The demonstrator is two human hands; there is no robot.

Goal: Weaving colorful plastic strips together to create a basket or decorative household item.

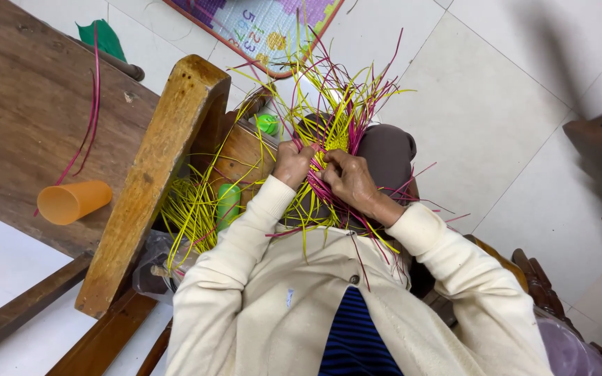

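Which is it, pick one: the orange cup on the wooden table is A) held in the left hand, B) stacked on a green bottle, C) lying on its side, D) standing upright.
C: the orange cup lies on its side on the wooden table, its open mouth facing left, away from both hands.

This looks like a room in a home used for handcraft. The floor [496, 104] is laid with large pale tiles, a colourful children's play mat [259, 28] lies on it, and dark wooden furniture stands around, including a worn wooden counter [15, 104] carrying an orange plastic cup [71, 202]. Loose yellow and magenta weaving strips [336, 111] spread over the seated person's lap.
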